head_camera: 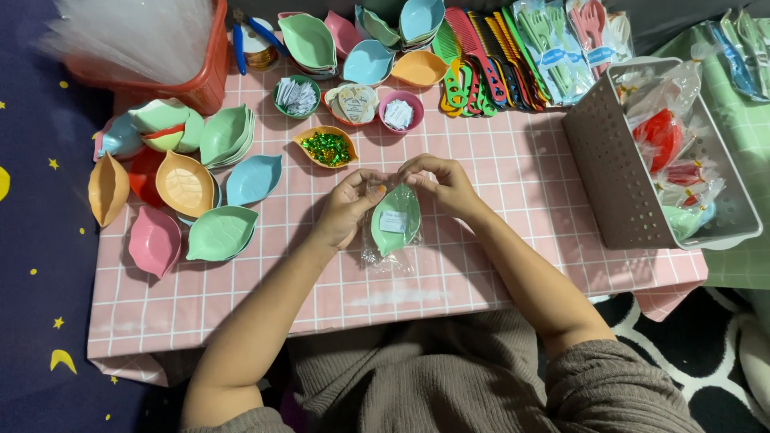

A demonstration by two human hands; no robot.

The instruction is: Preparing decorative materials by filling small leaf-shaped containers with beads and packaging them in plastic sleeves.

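A green leaf-shaped dish (395, 219) lies inside a clear plastic bag (385, 258) on the pink checked table (449, 281). A small white label shows on the dish. My left hand (346, 207) grips the left upper edge of the bag. My right hand (443, 183) pinches the bag's top just above the dish's tip. Both hands meet over the top of the bag.
Leaf dishes in several colours (186, 184) lie at the left. An orange dish of green bits (325, 147) and small bowls of paper tags (399, 112) sit behind. Combs (480, 64) and packed cutlery line the back. A grey basket (609, 176) of packed items stands right; a red basket (204, 76) of clear bags, back left.
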